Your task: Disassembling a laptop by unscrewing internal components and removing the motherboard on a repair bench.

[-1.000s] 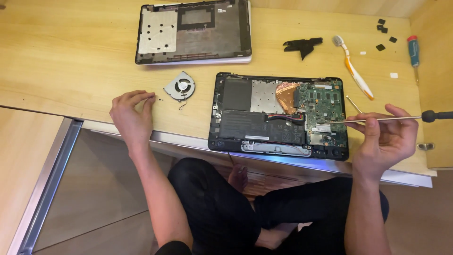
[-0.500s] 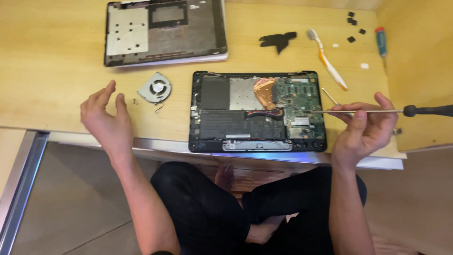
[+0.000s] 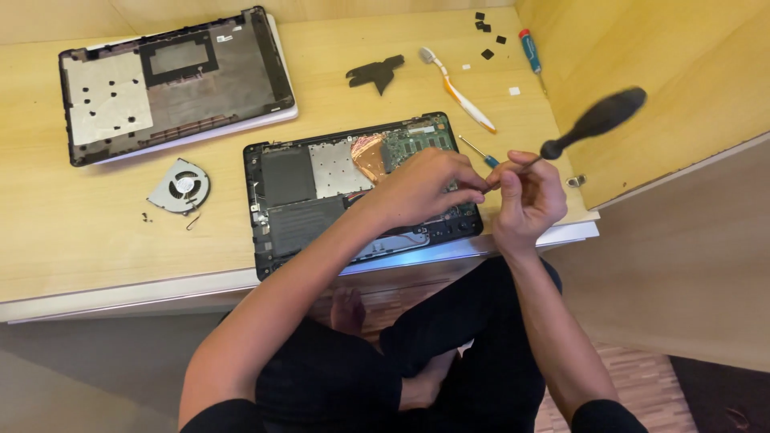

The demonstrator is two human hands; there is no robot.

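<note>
Opened laptop [image 3: 321, 192] on wood desk [image 3: 72, 248], w/ screwdriver [image 3: 593, 120].
R hand [image 3: 525, 196] clenched on thin metal shaft, blurred black handle up; L hand [image 3: 421, 188] fingers pinched at tip.

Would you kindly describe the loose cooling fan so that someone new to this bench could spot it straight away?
Start at the opened laptop base in the middle of the wooden table. Look just beyond its left edge, below the detached bottom cover: the cooling fan lies flat there, apart from both. It is the only round-bladed part, grey in a metal housing, with a short wire trailing from it.
</note>
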